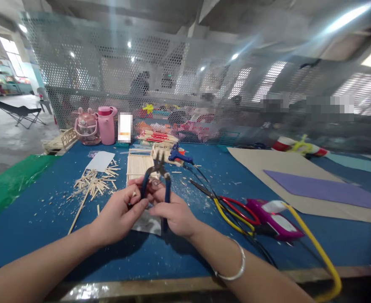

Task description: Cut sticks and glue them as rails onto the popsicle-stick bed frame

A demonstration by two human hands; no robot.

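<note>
Blue-handled pliers stand upright between my hands, jaws pointing up and parted. My right hand is closed round the right handle. My left hand is closed beside the left handle, its fingers curled together; a small pale piece shows at its fingertips, but what it grips is partly hidden. Behind the hands lies a flat panel of wooden sticks. A shiny clear sheet lies on the blue table below them.
Loose short sticks and a white card lie left. A blue glue gun, red-and-yellow scissors and a magenta tool with a yellow cord are right. Pink bottles stand behind; a purple sheet lies far right.
</note>
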